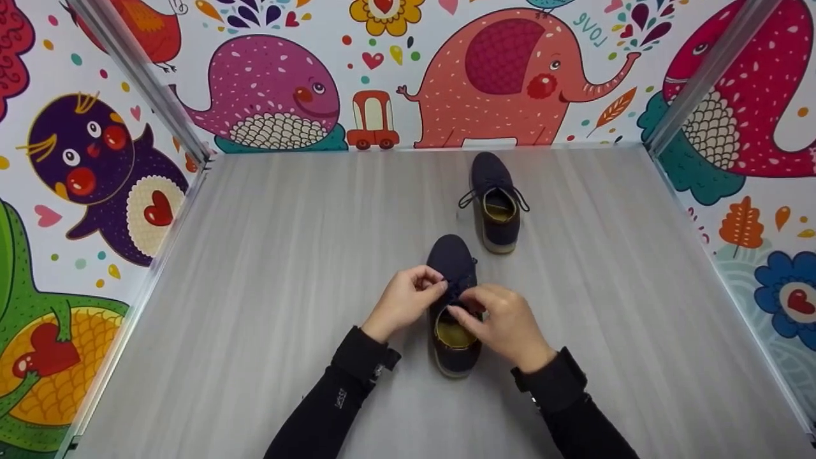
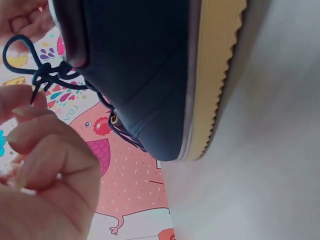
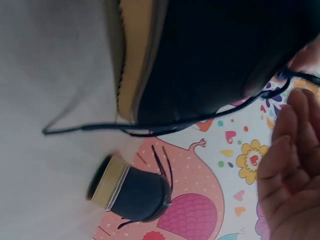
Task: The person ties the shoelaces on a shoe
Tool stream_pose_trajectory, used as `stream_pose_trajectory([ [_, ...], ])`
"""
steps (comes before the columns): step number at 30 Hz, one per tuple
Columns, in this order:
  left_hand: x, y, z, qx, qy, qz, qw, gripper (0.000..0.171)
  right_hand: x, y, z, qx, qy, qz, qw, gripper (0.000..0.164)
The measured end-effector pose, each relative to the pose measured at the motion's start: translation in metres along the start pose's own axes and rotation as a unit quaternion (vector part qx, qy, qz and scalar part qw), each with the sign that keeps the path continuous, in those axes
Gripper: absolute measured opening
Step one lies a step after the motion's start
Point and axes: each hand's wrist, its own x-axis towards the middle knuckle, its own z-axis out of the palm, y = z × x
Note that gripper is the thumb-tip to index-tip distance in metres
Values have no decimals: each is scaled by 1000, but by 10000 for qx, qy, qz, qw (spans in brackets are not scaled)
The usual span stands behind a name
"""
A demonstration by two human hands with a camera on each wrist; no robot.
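Note:
A dark navy lace-up shoe (image 1: 451,255) with a tan ridged sole (image 2: 210,85) stands between my hands, toe pointing away. Its dark blue shoelace (image 2: 42,75) forms a knot with a raised loop above the tongue. My left hand (image 1: 408,298) pinches the lace from the left, thumb and forefinger together close over the knot. From the right, my right hand (image 1: 507,322) holds the lace near the loop with bent thumb and forefinger, their grip partly hidden. One long lace end (image 3: 80,128) hangs down the shoe's right side.
A second navy shoe (image 1: 500,223), laces spread to both sides, stands ahead and to the right, near the back wall. Grey wood-grain flooring (image 1: 268,255) lies under both shoes. Metal-framed panels printed with cartoon animals, like the elephant (image 1: 497,83), enclose the floor.

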Motion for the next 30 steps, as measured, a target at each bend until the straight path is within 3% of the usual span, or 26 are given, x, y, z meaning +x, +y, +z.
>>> stream_pose_trajectory([
  [6, -13, 26, -6, -18, 31, 27, 10000, 10, -6, -5, 1, 29, 68, 554, 9984, 11],
  [11, -22, 37, -10, -56, 79, 131, 9999, 11, -7, -9, 4, 256, 23, 724, 9970, 23],
  [15, -23, 36, -11, -50, 93, 123, 9999, 10, -5, -15, 8, 27, -5, 531, 9986, 18],
  [20, -14, 5, -7, 17, 107, 66, 9999, 12, -6, -14, 8, 94, 379, 897, 9952, 6],
  [22, -11, -8, -7, 48, 174, 80, 9998, 13, -8, -12, 6, 352, 498, 1286, 9898, 6],
  [26, -15, -10, -11, 89, 369, 108, 9992, 10, -12, -8, 2, 897, 587, 2121, 9714, 7],
  [30, -18, -13, -12, 195, 481, 133, 9986, 8, -15, -5, -2, 1568, 513, 2979, 9402, 10],
])
